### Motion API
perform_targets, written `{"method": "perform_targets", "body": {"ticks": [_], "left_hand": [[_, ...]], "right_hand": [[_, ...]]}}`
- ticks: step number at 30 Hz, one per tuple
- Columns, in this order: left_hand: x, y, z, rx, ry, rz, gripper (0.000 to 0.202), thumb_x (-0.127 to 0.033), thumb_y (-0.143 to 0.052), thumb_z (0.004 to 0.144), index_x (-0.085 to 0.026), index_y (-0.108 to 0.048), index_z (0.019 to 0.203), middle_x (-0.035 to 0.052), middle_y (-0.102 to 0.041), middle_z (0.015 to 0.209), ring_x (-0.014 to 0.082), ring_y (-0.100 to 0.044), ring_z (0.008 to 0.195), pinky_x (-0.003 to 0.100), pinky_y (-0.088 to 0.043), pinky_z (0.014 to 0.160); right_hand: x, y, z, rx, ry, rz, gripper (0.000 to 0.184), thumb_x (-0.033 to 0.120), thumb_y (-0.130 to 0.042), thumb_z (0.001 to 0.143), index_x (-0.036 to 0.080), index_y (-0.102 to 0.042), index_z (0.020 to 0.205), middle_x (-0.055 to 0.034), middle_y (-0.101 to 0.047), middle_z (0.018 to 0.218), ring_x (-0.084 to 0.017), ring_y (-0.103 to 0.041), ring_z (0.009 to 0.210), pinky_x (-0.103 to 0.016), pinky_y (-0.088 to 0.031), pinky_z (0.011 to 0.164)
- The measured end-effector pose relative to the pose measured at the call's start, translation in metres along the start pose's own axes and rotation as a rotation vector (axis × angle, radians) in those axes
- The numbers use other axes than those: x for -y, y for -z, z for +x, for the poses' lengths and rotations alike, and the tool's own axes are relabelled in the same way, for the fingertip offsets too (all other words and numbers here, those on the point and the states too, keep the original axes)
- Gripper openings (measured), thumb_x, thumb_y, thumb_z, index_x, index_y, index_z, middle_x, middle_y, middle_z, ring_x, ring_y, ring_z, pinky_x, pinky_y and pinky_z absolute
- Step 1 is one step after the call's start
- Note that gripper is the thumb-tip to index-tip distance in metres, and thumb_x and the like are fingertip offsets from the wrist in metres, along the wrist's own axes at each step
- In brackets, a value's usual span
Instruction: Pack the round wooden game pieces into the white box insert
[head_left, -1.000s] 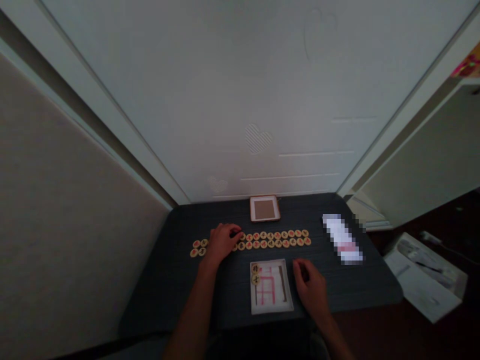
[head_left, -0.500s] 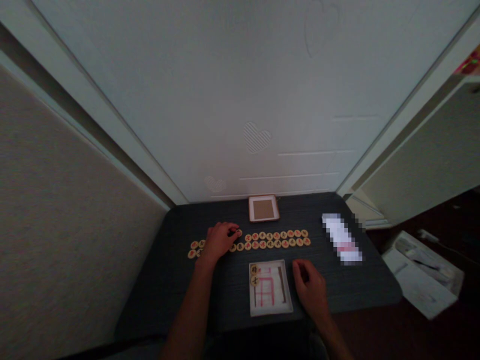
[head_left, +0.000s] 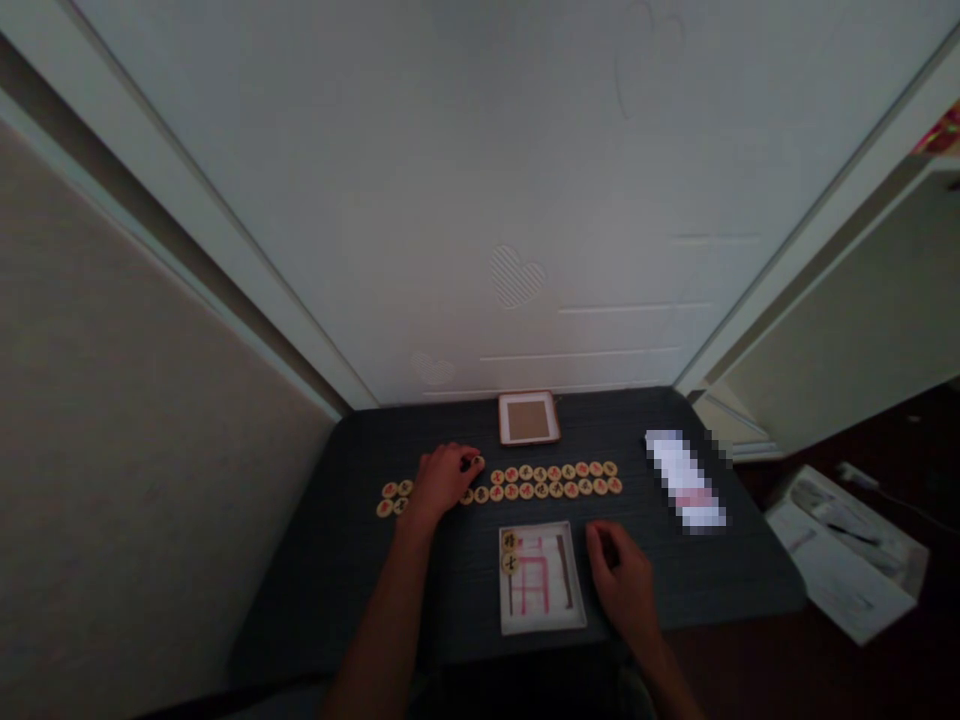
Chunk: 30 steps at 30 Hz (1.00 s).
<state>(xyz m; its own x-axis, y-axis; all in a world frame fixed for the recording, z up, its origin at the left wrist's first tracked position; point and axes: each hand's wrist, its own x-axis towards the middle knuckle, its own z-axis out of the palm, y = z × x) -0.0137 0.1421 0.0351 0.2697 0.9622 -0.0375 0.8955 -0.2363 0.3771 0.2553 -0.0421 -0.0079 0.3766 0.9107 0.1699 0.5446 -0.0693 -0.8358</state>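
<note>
My left hand reaches over two rows of round Chinese chess pieces and pinches one piece of the back row between thumb and finger. Part of both rows is hidden beneath this hand. Some pieces carry red characters, others black. My right hand rests on the table with its fingers curled; whether anything is inside them is hidden. Just left of it lies a shallow white box, with two black-marked pieces in its back left corner and pink lines on its bottom.
A small framed tray stands at the back of the dark table, near the white panel. A blurred-out white and pink item lies on the right. Beyond the table's right edge, a white box sits lower down.
The view has shifted very slightly. My left hand stays at the same chess piece, its fingers barely moved. My right hand has not moved.
</note>
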Motion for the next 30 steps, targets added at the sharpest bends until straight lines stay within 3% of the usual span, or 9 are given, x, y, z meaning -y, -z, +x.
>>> {"method": "perform_targets", "body": {"ticks": [20,30], "left_hand": [[0.009,-0.01,0.022,0.075,-0.001,-0.129,0.018,-0.036,-0.07,0.086,-0.022,-0.074,0.098,0.0032,-0.079,0.095,0.0183,-0.073,0.087,0.025,-0.052,0.075],[0.008,-0.007,0.021,0.015,0.022,-0.065,0.021,-0.035,-0.072,0.085,-0.022,-0.074,0.102,0.0069,-0.075,0.102,0.0213,-0.071,0.096,0.028,-0.051,0.085]], "right_hand": [[-0.002,-0.001,0.0,-0.008,0.003,-0.005,0.032,0.047,-0.054,0.097,0.02,-0.072,0.094,-0.0067,-0.076,0.084,-0.022,-0.071,0.072,-0.03,-0.054,0.067],[-0.001,0.0,0.0,-0.017,0.021,-0.005,0.035,0.048,-0.053,0.097,0.019,-0.072,0.093,-0.007,-0.076,0.083,-0.021,-0.07,0.07,-0.029,-0.054,0.065]]}}
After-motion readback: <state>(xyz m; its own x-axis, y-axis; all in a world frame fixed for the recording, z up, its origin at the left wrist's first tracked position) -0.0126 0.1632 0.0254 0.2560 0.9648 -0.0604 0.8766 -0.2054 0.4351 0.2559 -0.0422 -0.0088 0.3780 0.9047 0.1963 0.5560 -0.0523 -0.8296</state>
